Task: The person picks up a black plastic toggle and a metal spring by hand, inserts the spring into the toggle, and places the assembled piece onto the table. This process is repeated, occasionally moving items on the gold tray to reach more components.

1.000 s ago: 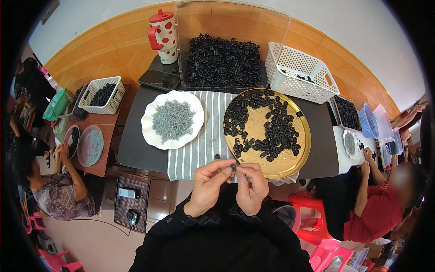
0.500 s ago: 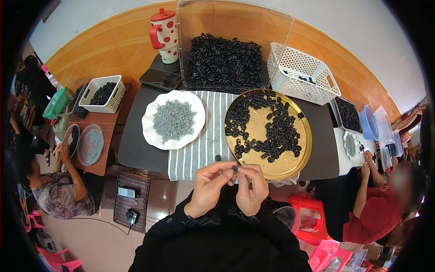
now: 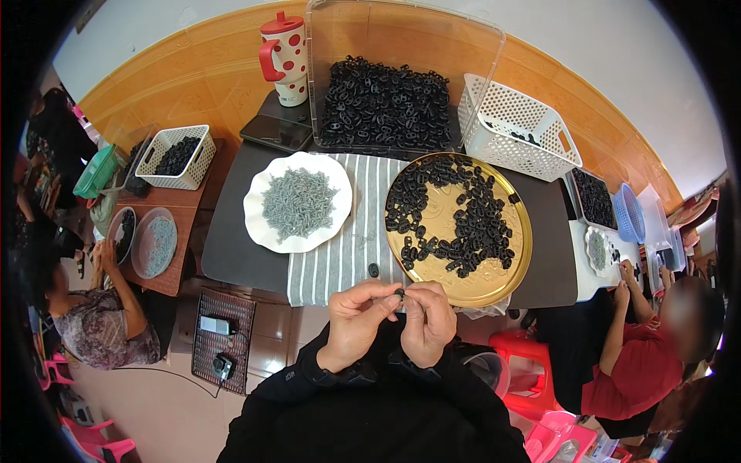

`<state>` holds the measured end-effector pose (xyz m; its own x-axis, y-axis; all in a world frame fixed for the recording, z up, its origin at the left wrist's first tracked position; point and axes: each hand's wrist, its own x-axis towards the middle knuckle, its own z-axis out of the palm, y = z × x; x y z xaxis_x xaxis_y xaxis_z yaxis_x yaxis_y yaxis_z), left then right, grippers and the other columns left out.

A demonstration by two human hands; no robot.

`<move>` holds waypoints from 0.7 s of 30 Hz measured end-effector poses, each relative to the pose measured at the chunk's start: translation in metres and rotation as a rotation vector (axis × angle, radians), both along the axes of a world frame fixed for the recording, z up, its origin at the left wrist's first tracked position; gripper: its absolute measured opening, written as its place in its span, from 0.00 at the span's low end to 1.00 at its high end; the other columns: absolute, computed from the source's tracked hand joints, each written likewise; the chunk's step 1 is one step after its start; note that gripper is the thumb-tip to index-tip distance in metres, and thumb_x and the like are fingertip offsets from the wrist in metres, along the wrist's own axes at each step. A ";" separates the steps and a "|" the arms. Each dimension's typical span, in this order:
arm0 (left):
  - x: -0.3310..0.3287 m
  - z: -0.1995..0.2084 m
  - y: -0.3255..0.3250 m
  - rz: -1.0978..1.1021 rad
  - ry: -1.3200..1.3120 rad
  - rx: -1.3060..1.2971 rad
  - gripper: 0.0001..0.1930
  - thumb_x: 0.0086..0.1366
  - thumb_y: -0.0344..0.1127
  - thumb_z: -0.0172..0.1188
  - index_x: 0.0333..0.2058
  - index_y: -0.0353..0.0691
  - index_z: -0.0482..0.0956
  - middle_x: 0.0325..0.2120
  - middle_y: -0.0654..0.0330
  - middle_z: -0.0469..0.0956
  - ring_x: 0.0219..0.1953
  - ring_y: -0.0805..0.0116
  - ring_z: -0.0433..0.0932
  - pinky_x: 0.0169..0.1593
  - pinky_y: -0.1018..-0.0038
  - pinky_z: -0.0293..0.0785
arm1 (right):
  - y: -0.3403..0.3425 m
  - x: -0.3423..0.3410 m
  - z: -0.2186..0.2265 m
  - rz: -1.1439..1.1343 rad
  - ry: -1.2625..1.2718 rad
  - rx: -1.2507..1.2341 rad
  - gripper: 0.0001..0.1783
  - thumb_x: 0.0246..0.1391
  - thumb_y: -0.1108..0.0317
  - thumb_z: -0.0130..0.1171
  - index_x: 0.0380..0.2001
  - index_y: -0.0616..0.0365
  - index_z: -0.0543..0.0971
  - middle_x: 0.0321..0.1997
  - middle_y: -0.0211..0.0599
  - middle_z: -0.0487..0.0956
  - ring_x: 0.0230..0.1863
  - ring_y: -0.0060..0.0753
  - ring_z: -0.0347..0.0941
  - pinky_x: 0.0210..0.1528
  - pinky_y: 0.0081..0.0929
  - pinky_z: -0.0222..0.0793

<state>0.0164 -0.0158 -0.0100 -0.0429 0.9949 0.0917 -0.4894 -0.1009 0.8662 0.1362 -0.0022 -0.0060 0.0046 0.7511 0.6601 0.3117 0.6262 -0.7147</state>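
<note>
Over the near table edge, my left hand [image 3: 356, 322] and my right hand [image 3: 427, 320] meet fingertip to fingertip. Both pinch one small black plastic piece [image 3: 400, 293], mostly covered by the fingers. Just beyond my left fingers, a single black oval piece [image 3: 373, 270] lies on the grey-and-white striped cloth [image 3: 328, 279]. To the right is a round gold tray [image 3: 440, 202] scattered with black two-holed oval pieces [image 3: 472, 224]. On the left, a white wavy-edged plate [image 3: 255, 224] holds a heap of small grey screws [image 3: 299, 202].
Behind stands a clear bin [image 3: 502, 46] of black pieces, between a red-dotted tumbler [image 3: 289, 62] and a white perforated basket [image 3: 532, 158]. A dark phone [image 3: 276, 133] lies beside it. Other people [image 3: 100, 324] sit working at both sides. A red stool [image 3: 532, 370] stands at lower right.
My fingers have shifted slightly around the small black piece. The loose oval on the cloth shows more fully now. The whole view has moved a little.
</note>
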 end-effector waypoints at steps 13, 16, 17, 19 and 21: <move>-0.001 -0.007 0.003 0.058 0.004 -0.008 0.10 0.61 0.19 0.59 0.42 0.32 0.81 0.33 0.57 0.80 0.31 0.76 0.77 0.32 0.81 0.76 | -0.003 0.006 0.001 0.127 0.203 -0.326 0.06 0.54 0.83 0.55 0.36 0.68 0.75 0.34 0.41 0.77 0.33 0.29 0.75 0.36 0.21 0.70; -0.002 -0.007 0.002 0.030 0.017 -0.005 0.11 0.62 0.19 0.58 0.43 0.32 0.81 0.34 0.58 0.79 0.31 0.77 0.77 0.32 0.82 0.75 | -0.003 0.009 -0.003 0.098 0.236 -0.355 0.06 0.54 0.83 0.54 0.37 0.68 0.75 0.35 0.42 0.77 0.33 0.30 0.75 0.37 0.21 0.70; -0.002 -0.007 0.001 0.030 0.017 -0.005 0.11 0.62 0.19 0.58 0.43 0.32 0.81 0.34 0.58 0.79 0.31 0.77 0.77 0.32 0.82 0.75 | -0.002 0.010 -0.001 0.106 0.173 -0.312 0.06 0.55 0.83 0.54 0.36 0.68 0.75 0.34 0.42 0.77 0.33 0.31 0.75 0.37 0.21 0.70; -0.002 -0.007 0.001 0.026 0.005 -0.019 0.11 0.61 0.19 0.59 0.43 0.33 0.81 0.33 0.58 0.79 0.30 0.77 0.77 0.32 0.82 0.75 | -0.001 0.009 0.003 0.117 0.110 -0.269 0.05 0.55 0.83 0.53 0.36 0.68 0.75 0.34 0.42 0.77 0.33 0.31 0.75 0.37 0.21 0.70; -0.003 -0.006 0.000 0.030 0.009 -0.024 0.11 0.61 0.19 0.59 0.42 0.32 0.81 0.32 0.59 0.79 0.30 0.78 0.76 0.32 0.83 0.75 | 0.000 0.007 0.005 0.102 0.028 -0.218 0.03 0.56 0.82 0.52 0.35 0.67 0.73 0.33 0.43 0.76 0.31 0.33 0.74 0.35 0.23 0.69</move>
